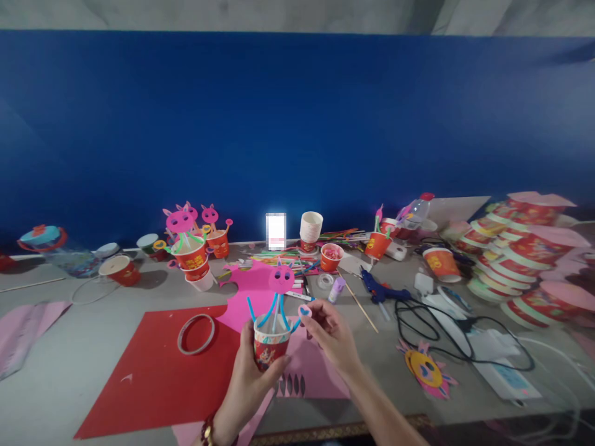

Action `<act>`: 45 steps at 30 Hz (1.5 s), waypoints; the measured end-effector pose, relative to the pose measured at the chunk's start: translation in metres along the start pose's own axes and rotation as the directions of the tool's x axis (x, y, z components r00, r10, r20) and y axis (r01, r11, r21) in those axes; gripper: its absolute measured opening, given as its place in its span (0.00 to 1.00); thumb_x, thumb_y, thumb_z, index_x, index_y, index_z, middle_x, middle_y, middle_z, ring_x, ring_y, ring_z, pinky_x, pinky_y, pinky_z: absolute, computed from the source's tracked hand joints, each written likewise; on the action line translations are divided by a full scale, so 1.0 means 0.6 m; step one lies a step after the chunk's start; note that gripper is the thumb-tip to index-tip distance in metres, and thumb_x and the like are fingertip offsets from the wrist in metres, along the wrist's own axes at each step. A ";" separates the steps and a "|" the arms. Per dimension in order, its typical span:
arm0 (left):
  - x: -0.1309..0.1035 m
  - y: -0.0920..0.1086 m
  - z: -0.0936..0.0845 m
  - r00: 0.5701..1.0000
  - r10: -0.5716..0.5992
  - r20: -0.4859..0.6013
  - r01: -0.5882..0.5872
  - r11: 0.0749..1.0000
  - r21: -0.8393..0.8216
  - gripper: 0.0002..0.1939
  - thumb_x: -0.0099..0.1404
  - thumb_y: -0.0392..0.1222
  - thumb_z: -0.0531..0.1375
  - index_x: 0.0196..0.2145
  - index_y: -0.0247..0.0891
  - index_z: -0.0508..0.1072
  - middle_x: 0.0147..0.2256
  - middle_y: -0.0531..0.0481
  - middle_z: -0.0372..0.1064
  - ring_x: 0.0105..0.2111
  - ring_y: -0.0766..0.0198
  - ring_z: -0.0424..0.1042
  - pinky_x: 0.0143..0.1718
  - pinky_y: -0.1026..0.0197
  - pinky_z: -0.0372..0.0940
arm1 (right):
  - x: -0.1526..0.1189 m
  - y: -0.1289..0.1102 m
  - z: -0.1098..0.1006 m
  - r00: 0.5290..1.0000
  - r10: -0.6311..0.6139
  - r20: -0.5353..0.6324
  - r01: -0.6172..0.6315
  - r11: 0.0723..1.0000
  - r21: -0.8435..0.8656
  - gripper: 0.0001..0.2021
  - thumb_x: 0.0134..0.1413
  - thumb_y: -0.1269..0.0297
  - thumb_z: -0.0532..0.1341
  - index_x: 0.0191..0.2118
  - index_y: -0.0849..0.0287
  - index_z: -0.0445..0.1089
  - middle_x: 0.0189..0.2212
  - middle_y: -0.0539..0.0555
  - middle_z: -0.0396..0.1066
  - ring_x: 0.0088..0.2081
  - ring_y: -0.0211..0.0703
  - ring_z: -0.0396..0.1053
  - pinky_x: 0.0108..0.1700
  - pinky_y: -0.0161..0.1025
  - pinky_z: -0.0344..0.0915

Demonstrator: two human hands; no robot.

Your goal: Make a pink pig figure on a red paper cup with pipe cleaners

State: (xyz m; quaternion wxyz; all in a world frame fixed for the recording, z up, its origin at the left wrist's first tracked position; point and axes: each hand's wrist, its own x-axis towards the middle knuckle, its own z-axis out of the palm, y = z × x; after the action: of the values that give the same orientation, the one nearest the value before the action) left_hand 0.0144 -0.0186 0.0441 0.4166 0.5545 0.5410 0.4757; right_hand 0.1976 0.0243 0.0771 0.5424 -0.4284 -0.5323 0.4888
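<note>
My left hand [253, 371] is wrapped around a red patterned paper cup [268, 352] held upright over the table. Blue straws [266, 314] rise out of the cup and bend outward, and a pink paper animal face [281, 279] with eyes and ears tops the middle ones. Between the thumb and fingers of my right hand [329, 334] is a small pale pink paper disc [305, 311] with a blue heart shape on it. The disc sits at the tip of the straw on the cup's right side; whether it is stuck there I cannot tell.
Red paper [153, 371] with a tape ring [196, 334] lies left. Finished cup figures [186, 248] stand behind. A blue glue gun [385, 288], its black cable, a power strip [502, 371] and stacked cups [515, 260] occupy the right. A wooden stick [357, 300] lies behind my right hand.
</note>
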 end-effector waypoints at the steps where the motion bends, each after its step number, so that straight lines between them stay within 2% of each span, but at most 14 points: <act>1: 0.000 -0.002 0.000 1.000 -0.008 0.008 0.008 1.000 -0.012 0.34 0.60 0.47 0.65 0.57 0.41 0.53 0.50 0.41 0.67 0.46 0.54 0.72 0.47 0.54 0.67 | 0.001 -0.001 -0.005 1.000 0.002 0.006 -0.002 1.000 0.012 0.15 0.56 0.51 0.64 0.38 0.58 0.69 0.26 0.49 0.68 0.24 0.34 0.63 0.25 0.30 0.62; 4: 0.002 -0.008 -0.005 0.999 -0.038 0.020 0.039 0.998 -0.056 0.35 0.60 0.49 0.65 0.58 0.41 0.52 0.50 0.42 0.68 0.46 0.54 0.73 0.47 0.55 0.68 | 0.004 0.000 -0.032 1.000 0.009 -0.017 -0.009 1.000 -0.025 0.16 0.58 0.49 0.61 0.42 0.58 0.69 0.29 0.51 0.70 0.24 0.36 0.65 0.24 0.32 0.63; 7: 0.003 -0.014 -0.011 0.998 -0.058 0.000 0.057 0.993 -0.101 0.38 0.58 0.50 0.66 0.59 0.42 0.52 0.50 0.42 0.68 0.47 0.54 0.73 0.48 0.55 0.68 | 0.000 0.014 -0.070 0.999 0.023 0.035 -0.013 0.966 -0.259 0.11 0.59 0.54 0.61 0.34 0.57 0.70 0.24 0.49 0.68 0.23 0.38 0.66 0.24 0.32 0.63; 9: 0.003 -0.018 -0.013 0.998 -0.065 -0.017 0.063 0.989 -0.135 0.38 0.59 0.50 0.66 0.60 0.42 0.52 0.53 0.41 0.67 0.50 0.53 0.72 0.50 0.54 0.67 | -0.010 0.030 -0.093 0.994 0.015 0.109 0.038 0.885 -0.463 0.09 0.59 0.59 0.60 0.31 0.57 0.71 0.23 0.49 0.69 0.25 0.40 0.68 0.27 0.34 0.64; 11: 0.001 -0.022 -0.014 0.996 -0.080 -0.034 0.073 0.983 -0.168 0.39 0.59 0.51 0.65 0.62 0.43 0.52 0.57 0.40 0.64 0.55 0.51 0.68 0.54 0.53 0.65 | -0.025 0.046 -0.109 0.991 -0.011 0.134 0.094 0.770 -0.631 0.04 0.57 0.65 0.60 0.33 0.56 0.72 0.28 0.52 0.72 0.30 0.44 0.70 0.32 0.37 0.66; 13: -0.002 -0.027 -0.012 0.993 -0.111 -0.040 0.101 0.975 -0.197 0.39 0.61 0.52 0.63 0.64 0.44 0.51 0.60 0.40 0.60 0.59 0.49 0.63 0.58 0.50 0.61 | -0.041 0.060 -0.117 0.988 -0.018 0.150 0.123 0.669 -0.733 0.06 0.55 0.70 0.58 0.36 0.56 0.72 0.36 0.56 0.74 0.38 0.48 0.72 0.39 0.40 0.67; 16: -0.007 -0.035 -0.009 0.987 -0.157 -0.039 0.144 0.961 -0.237 0.39 0.62 0.53 0.62 0.65 0.45 0.49 0.64 0.40 0.55 0.63 0.47 0.57 0.60 0.49 0.59 | -0.054 0.072 -0.116 0.982 0.034 0.184 0.131 0.578 -0.805 0.12 0.55 0.73 0.55 0.42 0.56 0.71 0.44 0.59 0.72 0.47 0.52 0.70 0.47 0.44 0.66; 21: -0.009 -0.037 -0.006 0.988 -0.153 -0.027 0.140 0.953 -0.270 0.39 0.63 0.54 0.61 0.66 0.48 0.49 0.64 0.42 0.56 0.62 0.48 0.59 0.57 0.50 0.64 | -0.046 0.072 -0.107 0.981 0.111 0.157 0.081 0.501 -0.861 0.12 0.53 0.75 0.54 0.40 0.57 0.70 0.44 0.58 0.72 0.46 0.52 0.70 0.46 0.44 0.66; 26: -0.007 -0.029 -0.009 0.989 -0.144 -0.017 0.134 0.954 -0.269 0.38 0.63 0.55 0.61 0.66 0.48 0.50 0.63 0.42 0.58 0.61 0.49 0.62 0.57 0.52 0.64 | -0.039 0.072 -0.105 0.983 0.126 0.136 0.045 0.552 -0.832 0.07 0.51 0.74 0.56 0.33 0.55 0.68 0.37 0.55 0.73 0.42 0.50 0.71 0.43 0.41 0.65; 30: -0.005 -0.025 -0.007 0.988 -0.154 0.011 0.150 0.942 -0.302 0.37 0.63 0.55 0.61 0.65 0.49 0.50 0.63 0.43 0.58 0.60 0.51 0.62 0.58 0.54 0.63 | -0.040 0.078 -0.113 0.985 0.120 0.126 0.016 0.661 -0.750 0.03 0.54 0.70 0.57 0.33 0.56 0.67 0.35 0.54 0.73 0.39 0.49 0.72 0.40 0.41 0.64; 33: -0.003 -0.025 -0.003 0.981 -0.192 0.008 0.185 0.932 -0.311 0.38 0.63 0.57 0.60 0.65 0.48 0.52 0.64 0.43 0.57 0.62 0.51 0.60 0.58 0.55 0.63 | -0.038 0.082 -0.125 0.979 0.164 0.120 -0.048 0.761 -0.647 0.03 0.55 0.69 0.57 0.34 0.56 0.67 0.33 0.52 0.74 0.36 0.47 0.71 0.37 0.39 0.63; 38: -0.003 -0.036 0.006 0.984 -0.178 0.006 0.172 0.943 -0.284 0.38 0.62 0.56 0.61 0.65 0.47 0.53 0.62 0.42 0.60 0.62 0.48 0.60 0.57 0.51 0.64 | -0.031 0.080 -0.135 0.966 0.186 0.180 -0.088 0.890 -0.448 0.03 0.57 0.64 0.60 0.34 0.57 0.69 0.30 0.50 0.73 0.33 0.44 0.70 0.36 0.37 0.63; 42: -0.006 -0.045 0.011 0.992 -0.123 -0.007 0.120 0.976 -0.181 0.38 0.63 0.53 0.62 0.66 0.43 0.52 0.63 0.39 0.58 0.64 0.48 0.56 0.60 0.50 0.59 | -0.035 0.030 -0.116 0.977 0.151 0.150 -0.090 0.933 -0.348 0.09 0.56 0.58 0.63 0.31 0.58 0.70 0.28 0.51 0.70 0.31 0.43 0.68 0.33 0.36 0.63; 45: -0.005 -0.037 0.014 0.997 -0.052 0.063 0.058 0.995 -0.085 0.36 0.65 0.51 0.59 0.65 0.41 0.50 0.62 0.39 0.59 0.62 0.50 0.59 0.59 0.51 0.60 | -0.038 -0.031 -0.090 0.979 0.011 0.203 0.043 0.965 -0.259 0.09 0.57 0.57 0.63 0.31 0.57 0.70 0.32 0.54 0.71 0.34 0.45 0.68 0.35 0.38 0.64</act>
State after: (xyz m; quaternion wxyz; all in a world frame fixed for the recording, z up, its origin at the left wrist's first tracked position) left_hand 0.0180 -0.0196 0.0205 0.4695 0.5351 0.5220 0.4698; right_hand 0.2536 0.0019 0.0882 0.4278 -0.4398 -0.6483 0.4508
